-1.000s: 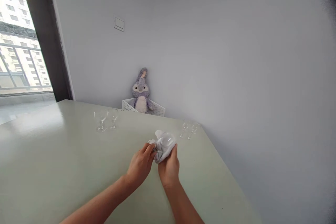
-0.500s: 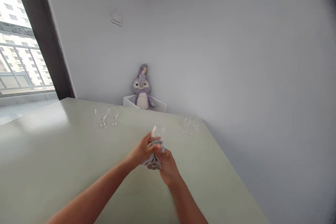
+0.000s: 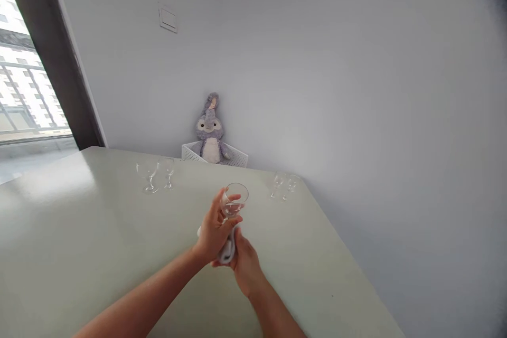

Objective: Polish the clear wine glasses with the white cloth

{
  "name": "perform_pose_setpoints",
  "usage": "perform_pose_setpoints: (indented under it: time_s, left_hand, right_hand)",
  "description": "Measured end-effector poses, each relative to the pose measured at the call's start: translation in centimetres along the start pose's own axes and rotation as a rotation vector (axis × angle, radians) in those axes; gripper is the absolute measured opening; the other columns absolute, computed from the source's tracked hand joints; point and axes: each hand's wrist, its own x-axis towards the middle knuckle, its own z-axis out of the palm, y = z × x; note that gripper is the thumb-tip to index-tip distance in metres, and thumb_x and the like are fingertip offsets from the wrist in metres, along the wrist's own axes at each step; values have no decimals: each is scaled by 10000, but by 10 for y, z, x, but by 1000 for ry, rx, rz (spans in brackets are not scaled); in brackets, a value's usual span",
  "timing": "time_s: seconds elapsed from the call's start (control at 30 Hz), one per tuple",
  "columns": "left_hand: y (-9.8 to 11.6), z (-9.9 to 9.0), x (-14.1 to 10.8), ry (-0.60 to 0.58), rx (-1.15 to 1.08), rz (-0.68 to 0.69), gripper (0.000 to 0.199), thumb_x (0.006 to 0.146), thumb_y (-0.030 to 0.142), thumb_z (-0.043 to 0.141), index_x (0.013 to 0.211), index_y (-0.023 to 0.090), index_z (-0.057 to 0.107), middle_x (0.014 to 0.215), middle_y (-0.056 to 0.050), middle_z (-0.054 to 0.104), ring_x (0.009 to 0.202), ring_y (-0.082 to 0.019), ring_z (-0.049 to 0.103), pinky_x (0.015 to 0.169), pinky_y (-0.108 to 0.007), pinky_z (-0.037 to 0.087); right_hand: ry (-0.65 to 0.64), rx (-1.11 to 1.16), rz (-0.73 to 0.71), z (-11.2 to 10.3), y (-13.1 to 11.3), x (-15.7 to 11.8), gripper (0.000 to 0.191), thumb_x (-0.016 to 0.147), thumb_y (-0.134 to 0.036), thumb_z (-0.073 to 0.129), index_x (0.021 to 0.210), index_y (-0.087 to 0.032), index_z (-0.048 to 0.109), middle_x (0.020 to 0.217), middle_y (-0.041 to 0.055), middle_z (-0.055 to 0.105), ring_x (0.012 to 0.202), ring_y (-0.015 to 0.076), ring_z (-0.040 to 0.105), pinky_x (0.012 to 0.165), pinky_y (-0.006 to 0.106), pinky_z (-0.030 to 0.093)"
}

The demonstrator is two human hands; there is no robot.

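Observation:
A clear stemmed glass is in my left hand, whose fingers and thumb wrap around its bowl. The rim faces up and away from me. Lower down, my right hand is closed on a white cloth, which is bunched around the base end of the glass. Stem and foot are hidden by the cloth and my hands. Both hands are above the pale green table.
Two stemmed glasses stand at the back left: one glass beside another. Toward the right back edge stand two more, a slim glass and its neighbour. Behind the table a plush toy sits in a white perforated basket.
My left hand has tilted the glass so that its round rim shows. The cloth and my right hand have shifted slightly down, from the bowl toward the base. The view has turned a little.

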Motion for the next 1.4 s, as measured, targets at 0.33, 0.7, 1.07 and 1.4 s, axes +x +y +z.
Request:
perform_pose_setpoints:
  time_s: [0.33,0.7,1.07,1.4]
  left_hand:
    - [-9,-12,13,37,68,-11,622,718,229,611,1251,267,293,1179,-97,536,1088,-217,506,905,-387,380]
    - [-21,-22,4,5,350,-97,683,647,240,646,1264,301,361,1211,-56,522,1143,-261,430,968,-427,282]
    - [-83,-74,11,298,449,-144,509,628,229,615,1116,288,482,882,-10,606,796,-187,555,811,-358,412]
    - [-87,-76,12,327,353,-199,497,615,193,614,1094,252,496,832,-6,600,671,-153,553,686,-306,424]
  right_hand:
    - [282,-1222,-345,-37,-36,10,310,812,-398,467,1042,-221,577,931,47,578,619,124,549,608,252,406]
    - [582,-1031,-180,-114,-20,59,262,749,-387,490,768,-178,648,703,25,646,653,171,571,662,251,405]
    - [878,-1104,56,-218,-23,85,352,760,-346,436,963,-127,623,923,117,656,837,220,585,705,273,387]
    - [892,-1123,108,-230,-26,95,299,748,-335,465,920,-152,627,859,96,657,791,208,595,677,266,390]
